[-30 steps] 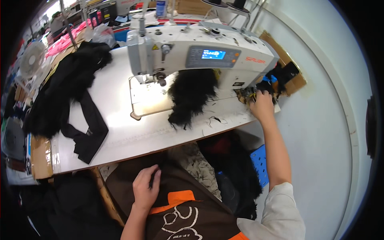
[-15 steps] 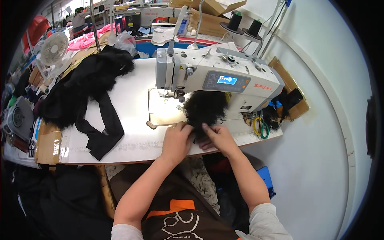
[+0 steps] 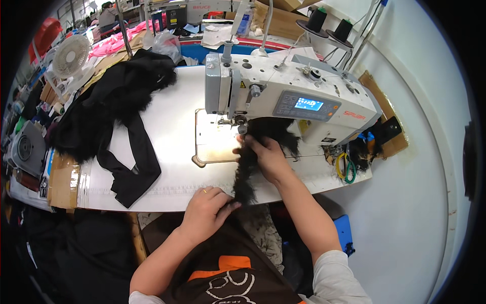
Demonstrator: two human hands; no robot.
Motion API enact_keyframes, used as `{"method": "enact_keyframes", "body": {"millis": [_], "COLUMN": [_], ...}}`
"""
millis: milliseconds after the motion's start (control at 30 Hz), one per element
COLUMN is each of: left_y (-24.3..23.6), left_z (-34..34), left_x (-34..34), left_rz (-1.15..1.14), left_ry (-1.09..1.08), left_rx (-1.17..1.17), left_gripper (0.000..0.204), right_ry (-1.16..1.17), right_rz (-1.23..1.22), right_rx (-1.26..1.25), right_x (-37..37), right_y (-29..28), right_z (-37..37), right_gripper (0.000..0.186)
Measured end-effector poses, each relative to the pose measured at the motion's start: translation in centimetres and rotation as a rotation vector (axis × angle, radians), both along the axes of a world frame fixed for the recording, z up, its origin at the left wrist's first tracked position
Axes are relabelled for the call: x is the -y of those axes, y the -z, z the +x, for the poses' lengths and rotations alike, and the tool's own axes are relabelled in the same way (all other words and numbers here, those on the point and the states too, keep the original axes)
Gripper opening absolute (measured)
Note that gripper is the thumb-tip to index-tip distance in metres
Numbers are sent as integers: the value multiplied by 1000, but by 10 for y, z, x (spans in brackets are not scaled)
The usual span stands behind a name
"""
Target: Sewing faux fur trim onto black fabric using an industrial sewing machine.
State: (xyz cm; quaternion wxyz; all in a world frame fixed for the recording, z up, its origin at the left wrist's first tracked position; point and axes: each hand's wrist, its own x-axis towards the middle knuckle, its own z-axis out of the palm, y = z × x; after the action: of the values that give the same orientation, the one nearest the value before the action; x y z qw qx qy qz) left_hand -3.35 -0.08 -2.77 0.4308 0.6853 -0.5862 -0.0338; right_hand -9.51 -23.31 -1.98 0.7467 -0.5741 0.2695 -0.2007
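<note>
A strip of black fluffy fur fabric (image 3: 245, 175) runs from under the sewing machine's arm down to the table's front edge. My left hand (image 3: 205, 213) pinches its near end, thumb against the fingers, just over that edge. Higher up, my right hand (image 3: 267, 156) grips the strip between thumb and fingers, close to the needle area. Some fingertips show at the strip's left side. The white sewing machine (image 3: 293, 91) stands over the bright needle plate (image 3: 217, 144). More of the black fur lies under its arm, partly hidden.
A heap of black fur-trimmed fabric (image 3: 111, 106) covers the table's left side, with a black band hanging toward the front. Scissors (image 3: 346, 167) with yellow and green handles lie at the right end. Thread cones (image 3: 317, 20), a white fan (image 3: 70, 58) and cardboard stand around.
My hands have separated: the left has come down and left to the table edge with the strip's end, the right has gone up toward the needle. The strip is now stretched lengthwise.
</note>
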Motion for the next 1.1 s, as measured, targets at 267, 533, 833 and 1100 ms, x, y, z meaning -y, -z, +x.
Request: {"method": "enact_keyframes", "body": {"millis": [267, 533, 833, 1100], "left_y": [6, -2, -19, -31], "left_z": [21, 51, 63, 107], "left_x": [58, 14, -18, 13], "left_rz": [-44, -154, -144, 289], "left_ry": [-103, -237, 67, -63], "left_rx": [-64, -445, -1361, -530], "left_gripper": [21, 7, 8, 30], "right_ry": [308, -50, -417, -479], "right_rz": [-119, -321, -1475, -1492], "right_rx": [-102, -298, -395, -411], "right_x": [91, 22, -26, -4], "right_y": [16, -26, -26, -23], "right_z": [-30, -17, -6, 4], "right_gripper": [22, 28, 50, 51]}}
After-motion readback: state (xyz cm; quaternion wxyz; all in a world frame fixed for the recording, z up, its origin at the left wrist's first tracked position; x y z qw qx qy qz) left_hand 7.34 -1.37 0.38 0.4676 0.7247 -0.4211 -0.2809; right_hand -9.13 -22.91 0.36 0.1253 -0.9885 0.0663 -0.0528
